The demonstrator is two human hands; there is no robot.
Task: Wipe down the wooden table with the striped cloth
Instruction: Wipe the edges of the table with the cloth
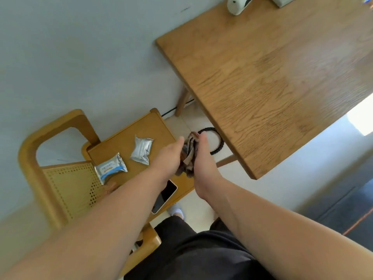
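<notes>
A: Head view: what fills it most?
B: The wooden table (272,77), upper right. To its left stands a wooden chair (66,184) with a cane back.
A: And the hands?
B: The left hand (170,158) and right hand (202,160) face each other, both gripping the bunched striped cloth (188,156) between them, off the table, just beside its near edge.
A: Smaller things?
B: On the chair seat lie a phone (164,197), a blue-and-white packet (111,168) and a silver packet (142,150).
</notes>
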